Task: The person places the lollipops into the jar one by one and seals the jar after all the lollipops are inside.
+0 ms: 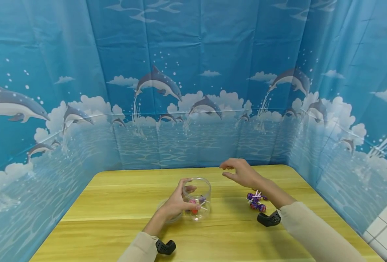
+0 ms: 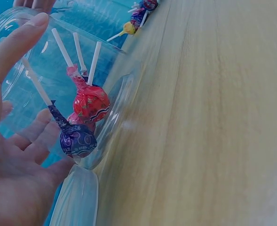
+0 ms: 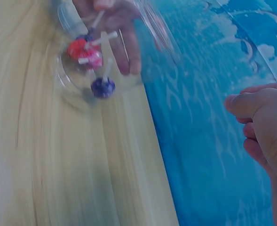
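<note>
My left hand grips a clear plastic jar, thumb on its near side and fingers round the far side. Inside lie several wrapped lollipops: a red lollipop, a purple lollipop and others, their white sticks pointing up or sideways. My right hand hovers above the table to the right of the jar, fingers loosely bent, with nothing seen in them. Below its forearm, a pile of lollipops, mostly purple-wrapped, lies on the table, partly hidden by that arm.
A round clear lid lies on the wooden table left of the jar, partly covered by my left hand. A blue dolphin-print curtain rises behind the table and along both sides. Each wrist carries a black mount.
</note>
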`<state>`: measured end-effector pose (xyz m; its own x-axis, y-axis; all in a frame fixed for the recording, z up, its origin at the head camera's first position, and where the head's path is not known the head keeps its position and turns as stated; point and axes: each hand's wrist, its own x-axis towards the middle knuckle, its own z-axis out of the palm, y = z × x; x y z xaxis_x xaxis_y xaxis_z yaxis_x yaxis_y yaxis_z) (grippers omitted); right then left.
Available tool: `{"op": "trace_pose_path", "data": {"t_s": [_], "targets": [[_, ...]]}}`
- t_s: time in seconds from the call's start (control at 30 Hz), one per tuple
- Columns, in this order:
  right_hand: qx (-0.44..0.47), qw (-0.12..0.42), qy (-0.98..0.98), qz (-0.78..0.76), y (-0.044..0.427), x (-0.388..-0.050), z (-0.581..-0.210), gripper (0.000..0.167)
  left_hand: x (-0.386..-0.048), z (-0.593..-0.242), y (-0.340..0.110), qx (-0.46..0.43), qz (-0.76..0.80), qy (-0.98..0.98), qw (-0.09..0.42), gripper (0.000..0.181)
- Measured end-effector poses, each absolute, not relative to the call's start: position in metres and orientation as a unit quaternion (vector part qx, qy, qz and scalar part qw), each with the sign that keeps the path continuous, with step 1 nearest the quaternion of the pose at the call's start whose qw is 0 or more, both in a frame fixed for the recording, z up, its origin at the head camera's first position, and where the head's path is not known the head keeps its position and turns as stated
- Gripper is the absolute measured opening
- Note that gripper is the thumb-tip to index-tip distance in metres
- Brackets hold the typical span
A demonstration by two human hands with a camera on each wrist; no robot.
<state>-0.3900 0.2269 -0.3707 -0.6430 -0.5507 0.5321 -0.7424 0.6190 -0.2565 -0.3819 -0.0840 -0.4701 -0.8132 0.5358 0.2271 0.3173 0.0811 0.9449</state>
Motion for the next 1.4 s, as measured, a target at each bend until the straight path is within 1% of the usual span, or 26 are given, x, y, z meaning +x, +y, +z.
{"op": "trace_pose_path", "data": {"t_s": [0.13, 0.43, 0.93, 1.27, 1.4], "targets": [[0.347, 0.203, -0.886, 0.229, 0.241, -0.391, -0.373, 0.02, -0.382, -0.471, -0.084, 0.292, 0.608, 0.733, 0.089, 0.092], [0.309, 0.22, -0.89, 0.251, 0.273, -0.399, -0.382, 0.019, -0.384, -0.472, -0.085, 0.292, 0.61, 0.731, 0.092, 0.092], [0.214, 0.187, -0.92, 0.271, 0.314, -0.41, -0.404, 0.019, -0.384, -0.472, -0.084, 0.289, 0.611, 0.731, 0.091, 0.092], [0.143, 0.161, -0.926, 0.309, 0.334, -0.426, -0.43, 0.03, -0.384, -0.471, -0.086, 0.294, 0.608, 0.732, 0.091, 0.094], [0.116, 0.15, -0.932, 0.308, 0.339, -0.433, -0.444, 0.039, -0.384, -0.473, -0.085, 0.29, 0.609, 0.732, 0.092, 0.092]]}}
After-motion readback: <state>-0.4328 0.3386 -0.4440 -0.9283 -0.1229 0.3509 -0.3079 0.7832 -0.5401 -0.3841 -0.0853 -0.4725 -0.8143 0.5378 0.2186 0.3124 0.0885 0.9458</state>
